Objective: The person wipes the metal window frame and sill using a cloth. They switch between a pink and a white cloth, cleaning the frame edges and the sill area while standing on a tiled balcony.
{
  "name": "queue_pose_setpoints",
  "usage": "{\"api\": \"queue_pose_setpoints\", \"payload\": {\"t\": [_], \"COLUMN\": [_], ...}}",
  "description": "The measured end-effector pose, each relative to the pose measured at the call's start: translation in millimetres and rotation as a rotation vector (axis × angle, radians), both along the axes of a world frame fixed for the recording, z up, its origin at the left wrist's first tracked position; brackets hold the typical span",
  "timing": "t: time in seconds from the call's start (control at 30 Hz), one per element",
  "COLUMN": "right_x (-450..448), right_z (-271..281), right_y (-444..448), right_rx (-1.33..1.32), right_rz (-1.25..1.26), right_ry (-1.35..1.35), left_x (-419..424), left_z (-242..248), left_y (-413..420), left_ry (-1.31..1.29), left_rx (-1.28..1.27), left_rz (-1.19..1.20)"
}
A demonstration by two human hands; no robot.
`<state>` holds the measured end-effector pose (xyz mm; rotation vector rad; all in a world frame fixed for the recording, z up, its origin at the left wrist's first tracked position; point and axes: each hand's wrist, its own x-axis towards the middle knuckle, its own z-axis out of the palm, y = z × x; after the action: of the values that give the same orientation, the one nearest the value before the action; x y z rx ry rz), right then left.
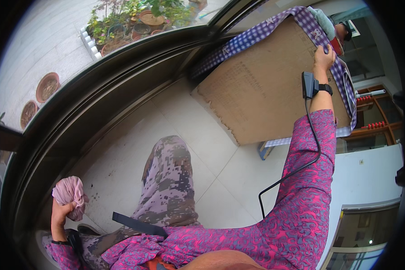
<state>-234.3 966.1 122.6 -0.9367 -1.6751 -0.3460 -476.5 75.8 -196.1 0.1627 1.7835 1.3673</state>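
At the lower left, my left hand [62,213] holds a bunched pink cloth [69,196], its fingers pressed into the folds. My right arm reaches to the upper right, and there my right hand [324,60] has its fingers curled on the edge of a blue-and-white checked cloth [285,17] with rabbit figures. A large sheet of brown cardboard [256,87] lies against that cloth, which shows around its borders. The near edge of the cardboard is torn and ragged, and faint print marks its face. The undersides of my right fingers are hidden.
A dark metal frame with glass [128,72] curves along my left. Beyond it stand potted plants [141,28] and two clay pots [48,87]. A blue leg [266,151] shows below the cardboard. Wooden shelving with red beads [374,125] is at the right, over pale floor tiles [219,168].
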Motion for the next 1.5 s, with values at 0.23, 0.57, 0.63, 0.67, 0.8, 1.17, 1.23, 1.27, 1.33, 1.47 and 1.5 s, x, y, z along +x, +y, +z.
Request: {"api": "queue_pose_setpoints", "payload": {"t": [0.23, 0.57, 0.63, 0.67, 0.8, 1.17, 1.23, 1.27, 1.33, 1.47, 1.5], "right_x": [-6.1, -14.5, -20.2, -23.9, -32.5, -102.6, -107.5, -109.0, -111.5, -112.6, -118.6], "right_z": [32.8, 53.5, 59.0, 54.6, 45.1, -116.1, -153.1, -167.9, -190.9, -220.6, -226.9], "right_y": [56.0, 126.5, 123.6, 117.3, 53.5, -321.1, -374.5, -398.9, -446.0, -537.6, -556.3], "right_rx": [-0.034, -0.248, -0.334, -0.397, -0.469, -0.6, -0.845, -0.994, -1.209, -1.644, -1.753], "right_rz": [0.187, 0.335, 0.329, 0.454, 0.714, 1.447, 1.505, 1.611, 1.763, 1.951, 1.986], "right_ry": [-0.093, -0.103, -0.075, 0.084, 0.414, 0.062, -0.086, -0.129, -0.246, -0.372, -0.352], "left_x": [8.9, 24.7, 25.8, 26.9, 30.7, 41.5, 56.6, 66.5, 79.4, 101.3, 101.2], "left_z": [31.5, 60.7, 64.4, 64.1, 62.7, 82.5, 92.9, 98.0, 106.2, 113.2, 110.3], "left_y": [13.5, 33.8, 35.5, 36.3, 39.5, 46.3, 56.3, 60.5, 68.1, 78.2, 83.0], "left_ry": [-0.041, -0.036, -0.075, -0.111, -0.02, 0.126, 0.108, 0.126, 0.182, 0.144, 0.152], "left_rx": [-0.023, -0.03, -0.062, -0.08, -0.045, 0.144, 0.255, 0.281, 0.357, 0.458, 0.472], "left_rz": [0.01, 0.025, 0.053, 0.054, 0.057, 0.11, 0.09, 0.082, 0.08, 0.204, 0.262]}}
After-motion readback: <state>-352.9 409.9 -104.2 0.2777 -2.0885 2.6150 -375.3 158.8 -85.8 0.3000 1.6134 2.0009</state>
